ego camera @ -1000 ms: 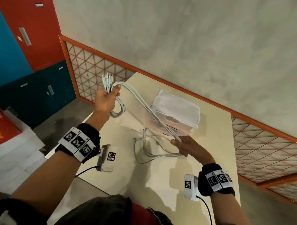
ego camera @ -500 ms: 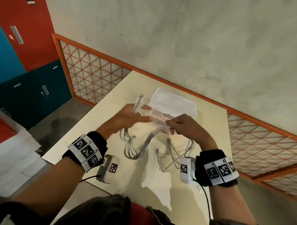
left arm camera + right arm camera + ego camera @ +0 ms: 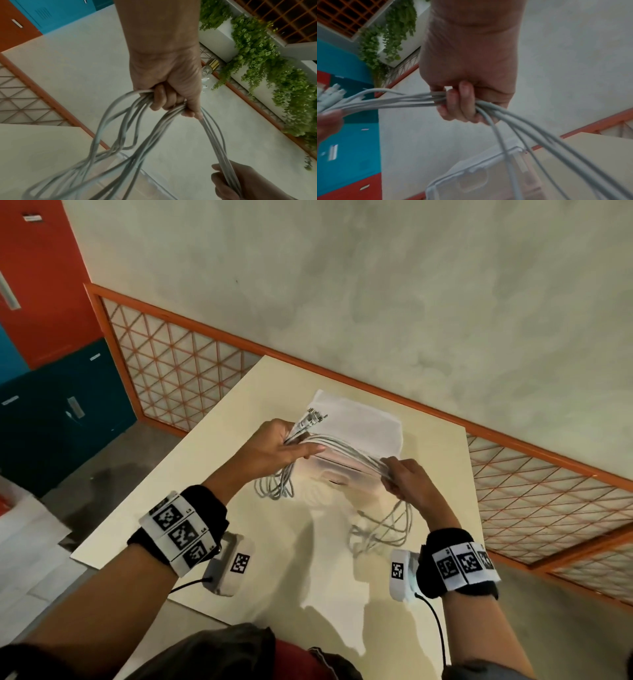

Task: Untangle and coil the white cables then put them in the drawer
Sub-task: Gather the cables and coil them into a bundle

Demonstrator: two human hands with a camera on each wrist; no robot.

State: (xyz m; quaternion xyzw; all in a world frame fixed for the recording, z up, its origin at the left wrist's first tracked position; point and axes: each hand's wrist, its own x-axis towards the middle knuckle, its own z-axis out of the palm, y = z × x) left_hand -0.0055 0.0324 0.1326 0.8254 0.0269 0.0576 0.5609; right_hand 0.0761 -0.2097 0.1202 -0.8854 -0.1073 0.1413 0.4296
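Several white cables (image 3: 346,448) stretch in a bundle between my two hands above the beige table (image 3: 219,481). My left hand (image 3: 279,445) grips one end, with the plugs (image 3: 313,417) sticking out past the thumb and a loop (image 3: 274,487) hanging below. My right hand (image 3: 402,479) grips the bundle further along; the loose rest (image 3: 383,529) droops from it towards the table. The wrist views show fingers of both hands (image 3: 164,100) (image 3: 458,102) curled round the cables (image 3: 120,135) (image 3: 522,128). Behind the hands stands the small white translucent drawer unit (image 3: 356,429) (image 3: 481,175).
The table sits in a corner against a grey wall with an orange lattice rail (image 3: 191,361). Red and blue lockers (image 3: 51,392) stand to the left. Hanging green plants (image 3: 267,67) show in the wrist views.
My left hand came down from high on the left towards the drawer unit. The right hand rose and slid along the bundle, and the hands have spread apart a little since half a second ago.
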